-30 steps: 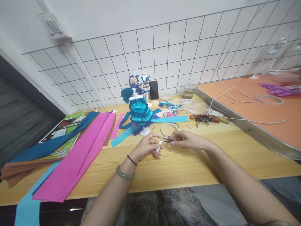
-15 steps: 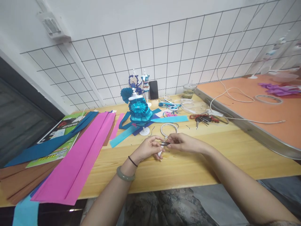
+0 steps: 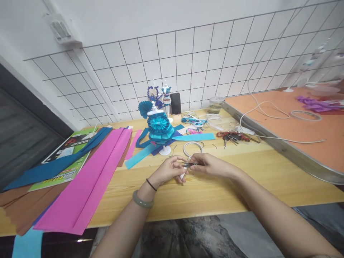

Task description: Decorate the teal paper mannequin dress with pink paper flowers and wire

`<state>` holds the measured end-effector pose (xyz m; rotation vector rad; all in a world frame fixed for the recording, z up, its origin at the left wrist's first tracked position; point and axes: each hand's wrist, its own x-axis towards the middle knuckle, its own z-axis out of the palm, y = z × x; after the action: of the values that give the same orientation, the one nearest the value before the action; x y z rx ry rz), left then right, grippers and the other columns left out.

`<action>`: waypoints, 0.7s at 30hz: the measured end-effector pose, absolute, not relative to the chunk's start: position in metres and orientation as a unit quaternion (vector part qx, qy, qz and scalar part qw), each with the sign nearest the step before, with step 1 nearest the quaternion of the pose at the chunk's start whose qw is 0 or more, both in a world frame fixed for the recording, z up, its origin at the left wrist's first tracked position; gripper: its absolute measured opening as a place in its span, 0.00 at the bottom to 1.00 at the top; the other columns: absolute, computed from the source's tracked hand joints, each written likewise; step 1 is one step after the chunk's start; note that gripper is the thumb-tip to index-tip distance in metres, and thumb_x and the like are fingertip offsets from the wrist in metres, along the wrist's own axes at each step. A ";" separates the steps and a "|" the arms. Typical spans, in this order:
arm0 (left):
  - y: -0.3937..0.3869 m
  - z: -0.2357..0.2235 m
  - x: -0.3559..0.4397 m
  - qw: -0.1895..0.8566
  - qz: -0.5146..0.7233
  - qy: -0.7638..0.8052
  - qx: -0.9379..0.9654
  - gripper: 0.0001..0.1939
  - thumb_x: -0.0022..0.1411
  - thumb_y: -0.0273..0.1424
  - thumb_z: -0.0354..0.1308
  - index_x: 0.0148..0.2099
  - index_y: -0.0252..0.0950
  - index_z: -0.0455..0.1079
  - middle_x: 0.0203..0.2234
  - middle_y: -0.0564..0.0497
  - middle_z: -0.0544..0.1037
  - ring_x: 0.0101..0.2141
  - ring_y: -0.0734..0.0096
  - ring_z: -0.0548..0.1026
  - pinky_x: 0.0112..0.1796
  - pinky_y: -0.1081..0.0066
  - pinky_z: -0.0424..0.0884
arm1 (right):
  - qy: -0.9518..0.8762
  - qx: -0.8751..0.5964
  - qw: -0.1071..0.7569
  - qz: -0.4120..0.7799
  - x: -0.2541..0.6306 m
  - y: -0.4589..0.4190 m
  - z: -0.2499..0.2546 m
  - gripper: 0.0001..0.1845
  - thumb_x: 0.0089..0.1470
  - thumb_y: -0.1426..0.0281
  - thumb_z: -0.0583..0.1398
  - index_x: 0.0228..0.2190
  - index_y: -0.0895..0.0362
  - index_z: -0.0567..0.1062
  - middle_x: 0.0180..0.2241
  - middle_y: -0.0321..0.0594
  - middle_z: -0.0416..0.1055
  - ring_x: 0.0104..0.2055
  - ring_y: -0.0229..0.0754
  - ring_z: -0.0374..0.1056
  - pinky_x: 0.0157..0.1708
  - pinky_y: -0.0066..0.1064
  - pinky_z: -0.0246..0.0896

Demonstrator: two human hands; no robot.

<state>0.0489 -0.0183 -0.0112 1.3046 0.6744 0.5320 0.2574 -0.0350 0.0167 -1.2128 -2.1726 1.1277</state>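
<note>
Containers: clear jar (image 3: 215, 107), right of upper centre, part filled with something yellow-green. Shallow clear tray (image 3: 223, 124) just in front of it; contents not legible. Translucent bowl (image 3: 326, 89) at far right edge; contents cannot be told.

Change: against 1.0 s ago, the dark blades, then just beside the strip's upper end, now lie across it in view. At lower left, the brown paper (image 3: 34, 206) has shifted and the light-blue strip (image 3: 27, 244) shows less of its length. Dressed teal figure (image 3: 158, 123), left of centre, unmoved.

Fingers: left hand (image 3: 170, 170), centre of frame, thumb and fingers pinched on a white strip (image 3: 182, 176), fingers curled, held above the wooden table (image 3: 215, 193). Right hand (image 3: 206, 163), just right of it, fingers closed round a small dark-bladed tool (image 3: 187, 165); handle hidden, blade gap too small to tell. White ring (image 3: 184, 148) just beyond both hands
</note>
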 end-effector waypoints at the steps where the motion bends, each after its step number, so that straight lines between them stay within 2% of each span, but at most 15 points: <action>1: -0.018 -0.011 0.049 0.710 0.240 0.305 0.588 0.26 0.47 0.38 0.62 0.46 0.35 0.59 0.27 0.49 0.75 0.21 0.70 0.75 0.20 0.74 0.70 | -0.779 -0.435 0.205 0.402 0.257 -0.035 0.016 0.15 0.51 0.60 0.56 0.35 0.59 0.71 0.30 0.39 0.71 0.30 0.39 0.64 0.29 0.28 0.56; 16: -0.018 -0.012 0.048 0.708 0.248 0.298 0.590 0.25 0.48 0.37 0.61 0.47 0.35 0.59 0.27 0.49 0.74 0.21 0.70 0.75 0.21 0.74 0.71 | -0.790 -0.434 0.203 0.381 0.256 -0.035 0.012 0.14 0.53 0.61 0.54 0.34 0.59 0.69 0.29 0.38 0.69 0.29 0.37 0.62 0.28 0.27 0.55; 21: -0.017 -0.013 0.047 0.706 0.245 0.301 0.592 0.25 0.48 0.36 0.62 0.47 0.35 0.59 0.26 0.49 0.74 0.21 0.70 0.75 0.20 0.74 0.71 | -0.787 -0.436 0.201 0.387 0.255 -0.036 0.014 0.16 0.53 0.59 0.54 0.33 0.60 0.69 0.25 0.36 0.66 0.26 0.36 0.59 0.27 0.26 0.54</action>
<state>0.0471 -0.0171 -0.0128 1.3160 0.6696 0.5456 0.2550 -0.0356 0.0144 -1.2178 -2.1990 1.0806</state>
